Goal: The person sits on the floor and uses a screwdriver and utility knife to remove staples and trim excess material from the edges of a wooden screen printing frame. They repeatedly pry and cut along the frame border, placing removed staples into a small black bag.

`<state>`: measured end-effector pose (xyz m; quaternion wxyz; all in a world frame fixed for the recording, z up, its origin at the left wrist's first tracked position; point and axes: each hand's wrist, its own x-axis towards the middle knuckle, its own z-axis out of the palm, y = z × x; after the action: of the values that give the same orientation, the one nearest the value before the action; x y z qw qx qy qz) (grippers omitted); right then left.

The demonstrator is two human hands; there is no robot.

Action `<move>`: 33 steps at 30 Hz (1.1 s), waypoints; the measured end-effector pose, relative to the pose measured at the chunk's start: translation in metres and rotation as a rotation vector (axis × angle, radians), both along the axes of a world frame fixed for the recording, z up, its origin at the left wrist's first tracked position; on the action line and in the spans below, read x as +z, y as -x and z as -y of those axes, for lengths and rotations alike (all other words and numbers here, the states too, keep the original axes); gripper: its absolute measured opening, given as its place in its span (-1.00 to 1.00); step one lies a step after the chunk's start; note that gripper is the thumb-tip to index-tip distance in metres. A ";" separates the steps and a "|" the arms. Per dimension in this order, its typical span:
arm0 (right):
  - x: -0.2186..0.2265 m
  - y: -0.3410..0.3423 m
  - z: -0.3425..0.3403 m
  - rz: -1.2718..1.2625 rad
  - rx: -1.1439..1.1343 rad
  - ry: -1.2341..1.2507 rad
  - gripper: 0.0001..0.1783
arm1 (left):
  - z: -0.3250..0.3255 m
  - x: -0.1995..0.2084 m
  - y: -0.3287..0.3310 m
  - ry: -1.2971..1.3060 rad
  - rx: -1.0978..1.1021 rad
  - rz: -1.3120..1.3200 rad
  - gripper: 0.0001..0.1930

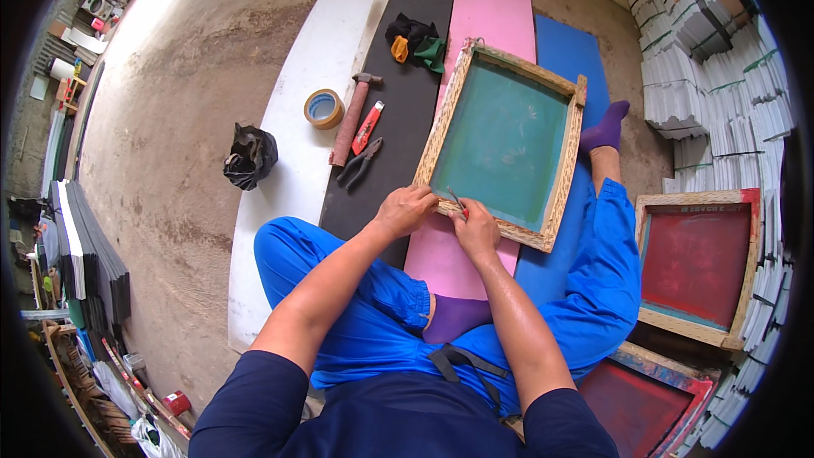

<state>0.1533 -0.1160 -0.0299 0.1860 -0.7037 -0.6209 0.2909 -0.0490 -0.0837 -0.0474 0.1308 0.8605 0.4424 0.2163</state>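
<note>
A wooden screen-printing frame [549, 195] with green mesh [504, 131] lies tilted across the coloured mats in front of my folded legs. My left hand [407, 210] is closed on its near left corner, with the fingertips pressed on the wood. Just to the right, my right hand [476, 227] grips a small tool with a red handle [465, 214]. The tool's thin metal tip [454, 198] points up and left over the near rail. My fingers hide most of this tool, so its kind is unclear.
To the left lie a tape roll [324, 108], a hammer [352, 119], a red utility knife [367, 127], pliers [359, 164] and a black bag [251, 156]. Dark, green and orange cloths [415, 41] lie beyond. Red-meshed frames [695, 263] and stacked white sheets [721, 76] stand right.
</note>
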 end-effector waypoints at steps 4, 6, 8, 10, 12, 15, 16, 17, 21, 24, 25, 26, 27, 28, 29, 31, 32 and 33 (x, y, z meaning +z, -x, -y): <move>0.000 -0.001 0.000 0.021 0.005 0.005 -0.61 | 0.001 -0.007 0.000 0.047 0.072 -0.027 -0.88; 0.001 -0.001 0.001 0.015 -0.003 0.003 -0.60 | 0.003 -0.011 0.001 0.034 0.086 -0.024 -0.88; 0.002 -0.002 0.001 0.007 -0.014 0.000 -0.58 | 0.006 -0.013 -0.001 0.008 0.108 -0.007 -0.88; 0.003 -0.002 0.003 -0.004 -0.016 0.003 -0.58 | 0.008 -0.016 -0.003 -0.033 0.143 0.021 -0.89; 0.006 -0.003 0.003 -0.013 -0.014 0.009 -0.58 | 0.012 -0.020 -0.008 -0.054 0.222 0.108 -0.90; 0.006 -0.005 0.003 -0.016 -0.005 0.004 -0.60 | 0.016 -0.027 -0.016 -0.057 0.406 0.231 -0.90; 0.004 -0.005 0.003 -0.012 -0.001 -0.012 -0.61 | 0.016 -0.029 -0.018 -0.052 0.478 0.270 -0.89; 0.003 -0.006 0.003 -0.008 0.005 -0.027 -0.62 | 0.011 -0.031 -0.014 -0.009 0.685 0.353 -0.88; 0.005 -0.003 0.002 -0.017 -0.002 -0.003 -0.62 | 0.012 -0.024 0.009 0.076 0.737 0.442 -0.88; 0.002 -0.006 0.003 -0.029 -0.010 0.002 -0.61 | 0.020 -0.010 -0.001 0.024 0.525 0.452 -0.91; 0.002 -0.005 0.003 -0.016 -0.004 0.000 -0.61 | 0.023 -0.007 -0.006 0.036 0.470 0.415 -0.91; 0.002 -0.004 0.004 -0.004 0.001 -0.002 -0.61 | 0.026 -0.004 -0.010 0.049 0.415 0.378 -0.92; 0.001 -0.004 0.004 0.003 0.006 -0.024 -0.61 | 0.027 -0.007 -0.013 0.039 0.393 0.333 -0.91; -0.003 -0.005 0.004 0.009 0.010 -0.045 -0.61 | 0.027 -0.009 -0.015 0.028 0.371 0.287 -0.91; -0.005 -0.005 0.005 0.016 0.014 -0.066 -0.61 | 0.028 -0.012 -0.016 0.017 0.349 0.242 -0.90; -0.003 -0.005 0.005 -0.001 0.016 -0.044 -0.61 | 0.027 -0.010 -0.015 0.005 0.326 0.211 -0.90; -0.003 -0.005 0.005 -0.009 0.018 -0.033 -0.61 | 0.027 -0.009 -0.014 -0.002 0.315 0.195 -0.90; -0.003 -0.005 0.004 -0.012 0.018 -0.036 -0.61 | 0.025 -0.009 -0.014 0.003 0.302 0.173 -0.90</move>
<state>0.1579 -0.1204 -0.0327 0.1996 -0.6931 -0.6310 0.2856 -0.0352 -0.1087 -0.0561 0.1356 0.7621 0.5542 0.3062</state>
